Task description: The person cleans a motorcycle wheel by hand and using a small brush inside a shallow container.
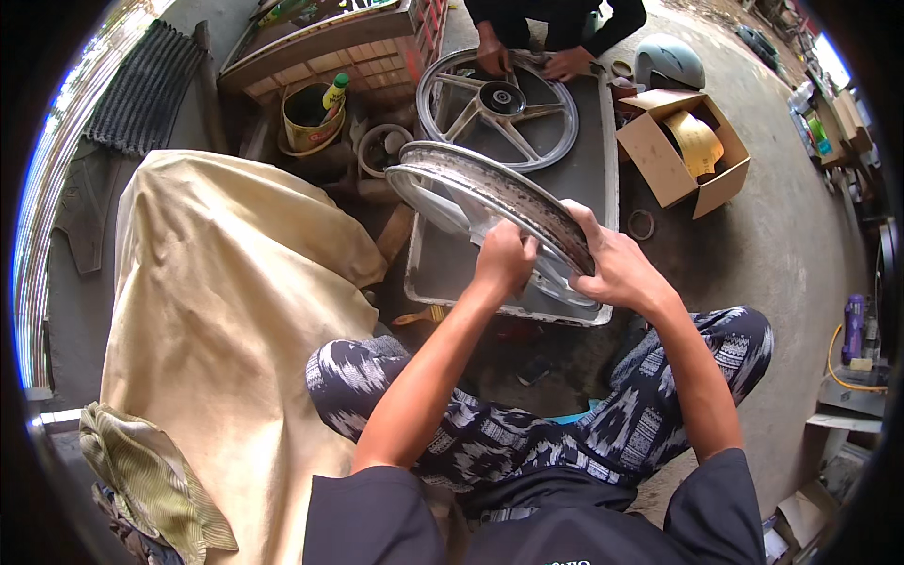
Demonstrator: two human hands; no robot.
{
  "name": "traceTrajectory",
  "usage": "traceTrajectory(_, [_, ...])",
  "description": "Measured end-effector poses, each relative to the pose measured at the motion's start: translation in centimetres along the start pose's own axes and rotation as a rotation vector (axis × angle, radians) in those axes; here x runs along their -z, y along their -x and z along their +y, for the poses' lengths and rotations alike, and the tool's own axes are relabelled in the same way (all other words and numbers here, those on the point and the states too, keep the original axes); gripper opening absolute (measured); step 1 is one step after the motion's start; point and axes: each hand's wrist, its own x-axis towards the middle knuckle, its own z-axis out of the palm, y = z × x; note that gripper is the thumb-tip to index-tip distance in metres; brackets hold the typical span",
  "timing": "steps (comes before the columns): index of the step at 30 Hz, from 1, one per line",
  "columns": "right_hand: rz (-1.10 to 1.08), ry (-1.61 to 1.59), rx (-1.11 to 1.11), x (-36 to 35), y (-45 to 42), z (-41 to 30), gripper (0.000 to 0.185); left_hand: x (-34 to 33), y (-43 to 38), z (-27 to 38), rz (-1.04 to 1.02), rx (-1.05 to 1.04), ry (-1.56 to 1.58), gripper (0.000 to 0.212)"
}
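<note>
A cast-alloy motorcycle wheel (494,185) is held tilted above a shallow rectangular tray (613,162), its rim channel stained and worn. My right hand (618,261) grips the rim on its near right side, thumb and fingers around the edge. My left hand (505,261) is bunched against the spokes inside the rim; its fingertips and anything in them are hidden. A second spoked alloy wheel (526,138) lies at the tray's far end, with another person's two hands (568,63) on its rim.
Left of me a tan cloth (233,296) drapes over a bulky object. A paintbrush (418,316) lies by the tray's near left corner. Beyond are a bucket with a bottle (314,116) and a small pot (385,148). To the right stand an open cardboard box (660,166), a helmet (669,62) and a tape roll (641,224).
</note>
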Motion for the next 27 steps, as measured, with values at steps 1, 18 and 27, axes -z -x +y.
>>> traceTrajectory(1, [-0.004,0.002,-0.009,0.2,0.1,0.0,0.089,-0.3,0.2,0.5,-0.018,0.018,0.003,0.019])
traceTrajectory(18, [-0.003,0.005,-0.004,0.1,0.8,0.4,0.088,0.6,-0.6,0.0,-0.024,0.158,0.081,0.018])
traceTrajectory(27, [-0.017,0.003,-0.004,0.6,0.3,-0.1,0.087,0.8,-0.7,0.7,-0.054,0.118,0.019,0.02])
